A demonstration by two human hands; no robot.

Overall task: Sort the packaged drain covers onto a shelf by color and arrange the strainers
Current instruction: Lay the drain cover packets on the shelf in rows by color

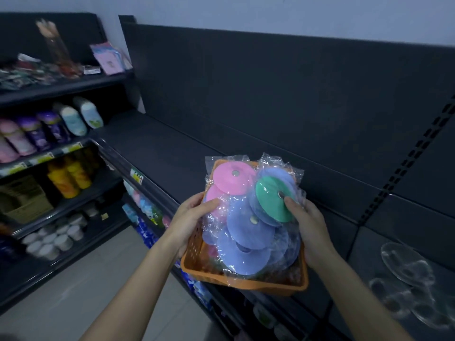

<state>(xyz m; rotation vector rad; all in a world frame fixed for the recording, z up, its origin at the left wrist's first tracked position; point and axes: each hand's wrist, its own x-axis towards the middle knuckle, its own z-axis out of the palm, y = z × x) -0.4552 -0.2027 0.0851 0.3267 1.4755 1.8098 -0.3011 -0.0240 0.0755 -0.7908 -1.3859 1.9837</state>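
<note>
An orange plastic basket (246,279) is held over the front of a dark shelf (172,153). It is piled with round drain covers in clear bags: pink covers (231,178) at the far left, a green cover (270,200) at the right, blue covers (248,230) in the middle and front. My left hand (189,217) grips the basket's left side, thumb lying on a pink package. My right hand (307,230) holds the right side, fingers touching the green cover's package. Clear round strainers (406,267) lie on the shelf at the lower right.
The dark shelf board behind the basket has a black back panel (270,82). To the left, another rack holds bottles (61,124), yellow containers (69,178) and white cups (54,239). Packaged goods sit on the lower tiers under the basket. Grey floor lies at the lower left.
</note>
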